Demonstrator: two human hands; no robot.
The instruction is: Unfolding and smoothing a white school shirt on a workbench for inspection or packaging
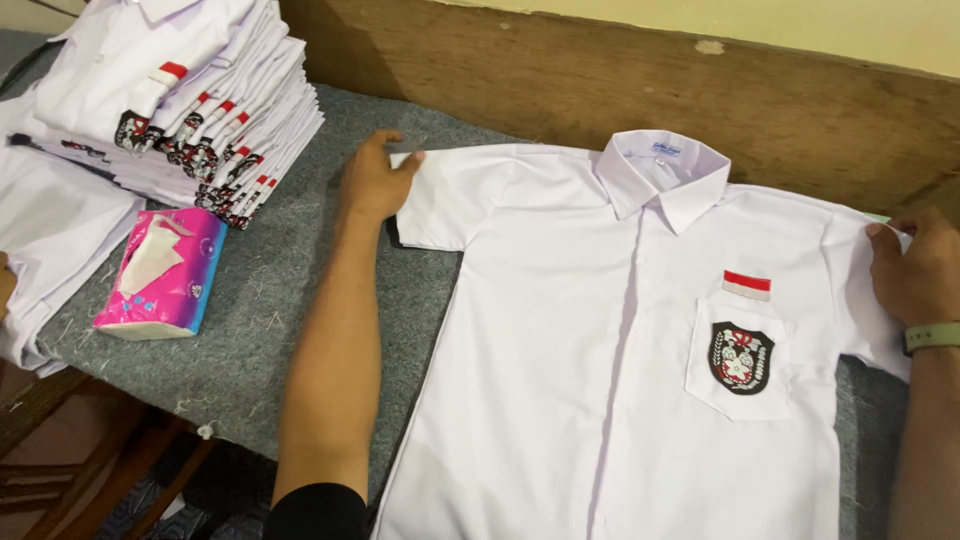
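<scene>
Shirt [560, 400] cloth, white and short-sleeved, lies flat and face up right in front of us on the grey felt table [260, 330]. Its buttons are closed down the middle. We see a chest pocket [738, 362] with a dark badge on it, and a small red and white strip [747, 284] just above the pocket.

Our left arm runs up beside the shirt. Our left hand [372, 182] rests at the tip of one sleeve [435, 205], fingers close together and pressing on the sleeve's top edge. Our right hand [915, 270] is at the other sleeve [865, 290], with the fingers curled and pinching the cloth edge. A green band [932, 336] sits on that wrist.

Off to the left, well apart from the shirt, a pink and blue pack of tissues [165, 272] lies on the felt. More white cloth lies past it at the table's edge.

Farther back, the shirt's collar [662, 172] lies open and flat. In the far left corner a tall pile of folded shirts [190, 100] stands, all white with the same badges and red strips. Behind everything runs a brown wooden board [560, 70], with a pale yellow wall above it.
</scene>
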